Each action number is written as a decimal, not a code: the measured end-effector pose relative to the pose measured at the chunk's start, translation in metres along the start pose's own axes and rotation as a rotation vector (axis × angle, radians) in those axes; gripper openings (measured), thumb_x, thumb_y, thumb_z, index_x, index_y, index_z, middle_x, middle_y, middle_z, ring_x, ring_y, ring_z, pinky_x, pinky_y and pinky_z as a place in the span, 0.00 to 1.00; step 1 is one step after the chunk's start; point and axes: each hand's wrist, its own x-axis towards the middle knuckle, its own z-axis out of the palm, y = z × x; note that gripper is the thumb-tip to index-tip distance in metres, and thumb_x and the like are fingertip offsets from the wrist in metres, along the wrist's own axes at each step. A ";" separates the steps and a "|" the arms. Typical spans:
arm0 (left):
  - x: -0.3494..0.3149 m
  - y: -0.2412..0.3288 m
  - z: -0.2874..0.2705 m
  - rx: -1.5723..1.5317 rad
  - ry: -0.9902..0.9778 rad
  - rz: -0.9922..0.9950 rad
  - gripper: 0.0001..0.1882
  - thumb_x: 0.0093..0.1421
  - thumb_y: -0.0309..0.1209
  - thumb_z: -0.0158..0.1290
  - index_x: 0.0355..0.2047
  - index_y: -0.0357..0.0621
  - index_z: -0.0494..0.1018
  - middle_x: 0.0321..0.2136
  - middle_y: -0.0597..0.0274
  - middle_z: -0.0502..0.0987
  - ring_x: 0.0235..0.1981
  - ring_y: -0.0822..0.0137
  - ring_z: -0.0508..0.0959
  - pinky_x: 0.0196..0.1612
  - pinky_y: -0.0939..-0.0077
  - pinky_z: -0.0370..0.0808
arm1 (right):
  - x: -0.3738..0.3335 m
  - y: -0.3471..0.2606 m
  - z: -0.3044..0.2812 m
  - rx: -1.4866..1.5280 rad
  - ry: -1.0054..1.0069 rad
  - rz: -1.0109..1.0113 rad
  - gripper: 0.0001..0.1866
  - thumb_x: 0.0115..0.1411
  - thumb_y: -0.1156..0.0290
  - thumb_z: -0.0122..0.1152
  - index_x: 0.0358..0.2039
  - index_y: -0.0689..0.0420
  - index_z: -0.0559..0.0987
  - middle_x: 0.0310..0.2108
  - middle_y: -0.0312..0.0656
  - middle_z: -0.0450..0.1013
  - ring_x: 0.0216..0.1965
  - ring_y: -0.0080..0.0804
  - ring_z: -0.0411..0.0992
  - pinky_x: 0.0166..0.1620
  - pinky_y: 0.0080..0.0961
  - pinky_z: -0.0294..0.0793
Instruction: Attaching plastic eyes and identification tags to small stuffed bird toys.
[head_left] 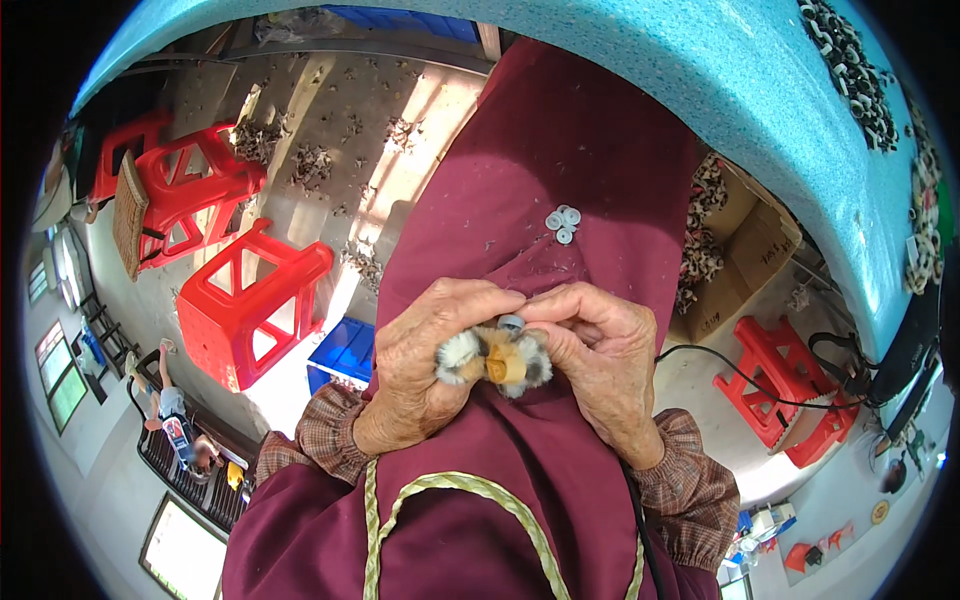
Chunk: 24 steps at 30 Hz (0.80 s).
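Over my lap, my left hand (424,360) is closed around a small furry plush piece (502,361) in white, black and tan. My right hand (602,362) pinches at its upper edge, thumb and fingertips bent in close to the left ones. A small pale plastic disc (511,323) shows between the fingertips, against the fur. Farther out on the maroon apron (520,170) lie several translucent round plastic discs (564,222), apart from both hands.
A blue tabletop (700,75) curves across the far side, with dark small pieces (850,75) heaped at right. Below it stands a cardboard box (745,240) of furry pieces. Red stools (245,300) and a blue bin (343,350) are at left. A person (180,430) is farther off.
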 end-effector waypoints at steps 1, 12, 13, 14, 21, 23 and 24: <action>0.000 -0.001 -0.001 0.044 -0.027 0.016 0.15 0.50 0.20 0.53 0.41 0.35 0.75 0.33 0.52 0.77 0.37 0.59 0.78 0.39 0.72 0.74 | 0.000 0.002 -0.001 0.046 0.007 0.027 0.05 0.58 0.80 0.59 0.36 0.66 0.77 0.28 0.38 0.77 0.30 0.17 0.74 0.33 0.13 0.74; -0.003 -0.005 0.001 0.049 -0.045 -0.045 0.11 0.52 0.27 0.57 0.37 0.38 0.76 0.28 0.56 0.77 0.29 0.62 0.79 0.32 0.74 0.75 | -0.011 0.002 -0.010 0.100 -0.125 0.090 0.13 0.53 0.82 0.64 0.39 0.68 0.74 0.34 0.44 0.76 0.35 0.26 0.77 0.41 0.19 0.79; -0.003 -0.005 0.002 0.052 -0.051 -0.031 0.11 0.52 0.28 0.58 0.37 0.38 0.75 0.27 0.57 0.77 0.27 0.63 0.79 0.30 0.74 0.75 | -0.012 0.004 -0.010 0.084 -0.111 0.085 0.13 0.52 0.82 0.64 0.39 0.68 0.74 0.33 0.44 0.76 0.35 0.26 0.77 0.40 0.19 0.79; -0.003 -0.005 0.002 0.054 -0.053 -0.033 0.11 0.52 0.28 0.58 0.37 0.38 0.75 0.27 0.57 0.77 0.27 0.63 0.79 0.30 0.74 0.75 | -0.013 0.006 -0.011 0.067 -0.097 0.081 0.13 0.52 0.82 0.64 0.39 0.68 0.75 0.33 0.44 0.76 0.35 0.25 0.77 0.39 0.18 0.79; -0.002 -0.006 0.007 0.126 -0.067 -0.071 0.11 0.49 0.26 0.59 0.34 0.39 0.75 0.25 0.57 0.76 0.25 0.61 0.79 0.27 0.73 0.74 | -0.012 0.014 -0.006 -0.049 -0.035 0.006 0.11 0.51 0.82 0.65 0.35 0.67 0.76 0.29 0.41 0.77 0.34 0.23 0.77 0.35 0.16 0.78; -0.005 -0.009 0.009 0.149 -0.042 -0.093 0.13 0.47 0.24 0.60 0.35 0.38 0.74 0.24 0.56 0.75 0.23 0.62 0.78 0.26 0.73 0.73 | -0.008 0.014 -0.005 -0.040 -0.012 -0.020 0.09 0.51 0.80 0.66 0.33 0.65 0.76 0.28 0.38 0.76 0.31 0.20 0.76 0.33 0.15 0.77; -0.004 -0.010 0.008 0.150 -0.040 -0.092 0.13 0.47 0.24 0.60 0.35 0.38 0.74 0.24 0.56 0.75 0.23 0.62 0.78 0.26 0.73 0.73 | -0.004 0.015 -0.008 -0.041 -0.014 -0.022 0.09 0.51 0.80 0.66 0.33 0.65 0.76 0.28 0.38 0.76 0.31 0.20 0.76 0.33 0.15 0.77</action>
